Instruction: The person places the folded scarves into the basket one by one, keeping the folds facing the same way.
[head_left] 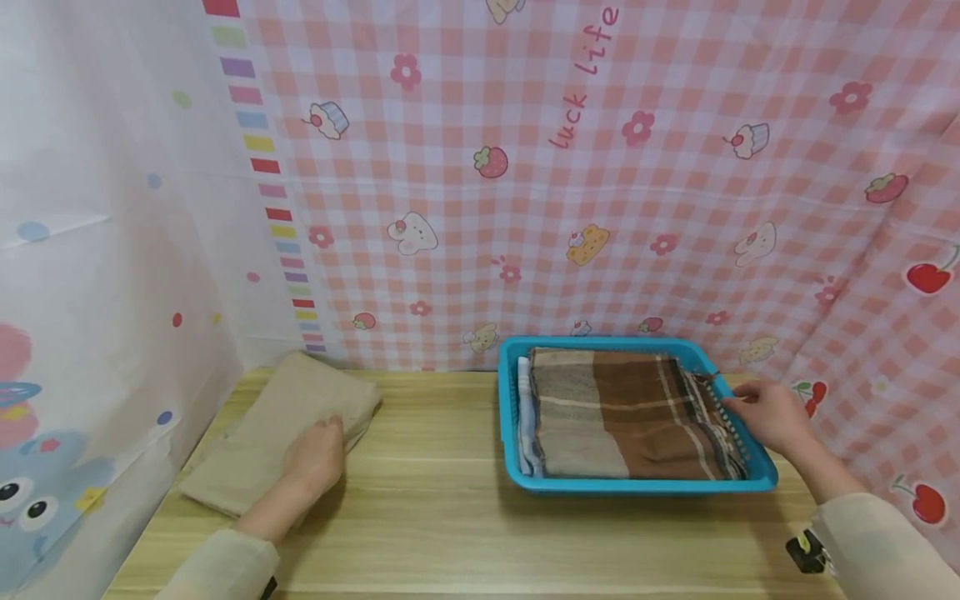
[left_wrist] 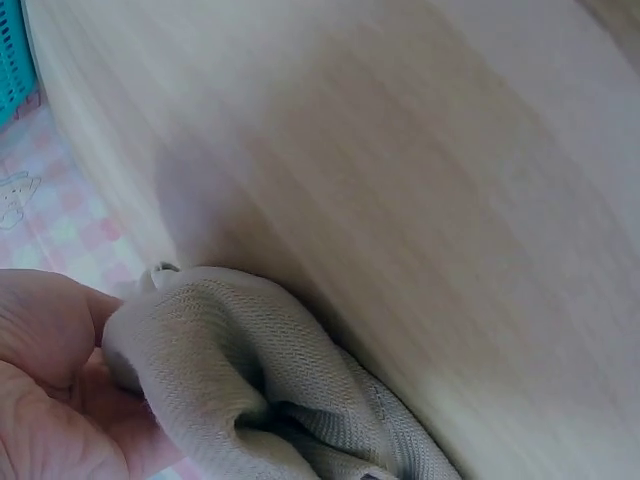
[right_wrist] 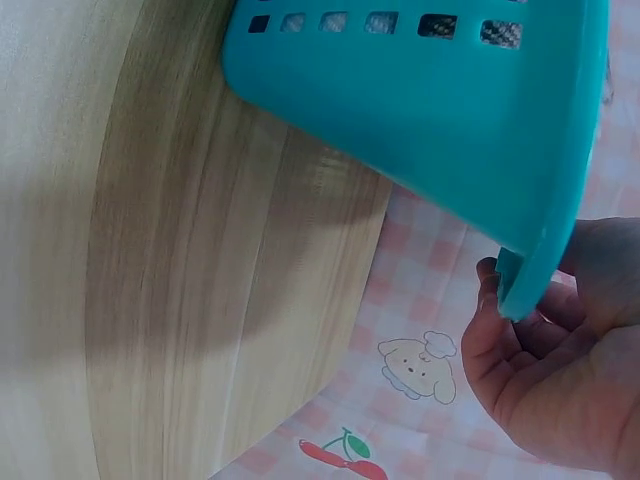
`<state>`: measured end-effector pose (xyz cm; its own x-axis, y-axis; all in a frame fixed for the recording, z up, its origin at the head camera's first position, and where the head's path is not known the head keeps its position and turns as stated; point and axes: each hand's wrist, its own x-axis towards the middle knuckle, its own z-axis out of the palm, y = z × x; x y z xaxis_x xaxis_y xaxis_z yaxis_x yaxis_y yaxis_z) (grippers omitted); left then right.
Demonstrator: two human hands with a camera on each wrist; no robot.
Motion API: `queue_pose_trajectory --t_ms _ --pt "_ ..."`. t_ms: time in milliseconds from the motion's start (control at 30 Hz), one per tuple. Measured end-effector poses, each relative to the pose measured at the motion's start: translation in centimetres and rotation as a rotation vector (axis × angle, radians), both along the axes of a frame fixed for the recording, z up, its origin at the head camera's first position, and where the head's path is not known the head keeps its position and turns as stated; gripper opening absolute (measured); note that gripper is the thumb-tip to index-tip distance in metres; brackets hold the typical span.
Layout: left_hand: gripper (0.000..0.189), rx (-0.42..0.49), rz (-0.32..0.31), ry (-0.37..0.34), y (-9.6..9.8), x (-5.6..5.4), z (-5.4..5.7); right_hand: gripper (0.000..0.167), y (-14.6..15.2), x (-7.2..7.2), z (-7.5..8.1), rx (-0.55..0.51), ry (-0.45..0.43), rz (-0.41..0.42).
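One left hand (head_left: 315, 457) is pinching folded beige knit cloth (head_left: 258, 433), lower left. Right hand (head_left: 772, 415) is gripping rectangular turquoise plastic basket (head_left: 637, 485).

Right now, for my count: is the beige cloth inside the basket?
No, the beige cloth lies on the table, outside the basket.

Pink gingham backdrop (head_left: 540, 200), white dotted drape (head_left: 97, 275), wood-grain tabletop (head_left: 435, 525)

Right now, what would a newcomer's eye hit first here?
Likely the bright turquoise basket on the table's right side, holding folded brown-and-beige plaid fabric, its right rim gripped by the right hand. Next, the pink checked backdrop behind the table. Then the beige cloth at the table's left, held by the left hand.
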<state>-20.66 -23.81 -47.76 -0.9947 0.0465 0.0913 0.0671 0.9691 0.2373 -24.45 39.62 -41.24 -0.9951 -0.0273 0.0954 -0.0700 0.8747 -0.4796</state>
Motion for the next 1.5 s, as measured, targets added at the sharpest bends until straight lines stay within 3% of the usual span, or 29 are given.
queue_pose_trajectory --t_ms 633,1033,1267,1500 --pt "0.016 0.028 -0.054 -0.020 -0.3 0.3 0.1 0.043 0.4 0.4 0.4 0.007 -0.005 -0.044" --pt "0.014 0.021 -0.132 0.045 -0.1 1.3 -0.3 0.045 -0.1 0.6 0.7 0.005 -0.005 -0.049" --pt "0.025 0.042 -0.169 0.034 0.2 1.8 -0.4 0.043 -0.6 1.0 1.0 0.014 0.032 -0.063" --pt "0.039 0.025 -0.228 0.098 0.4 2.5 -0.7 0.047 -1.3 1.4 1.6 0.004 0.059 -0.046"
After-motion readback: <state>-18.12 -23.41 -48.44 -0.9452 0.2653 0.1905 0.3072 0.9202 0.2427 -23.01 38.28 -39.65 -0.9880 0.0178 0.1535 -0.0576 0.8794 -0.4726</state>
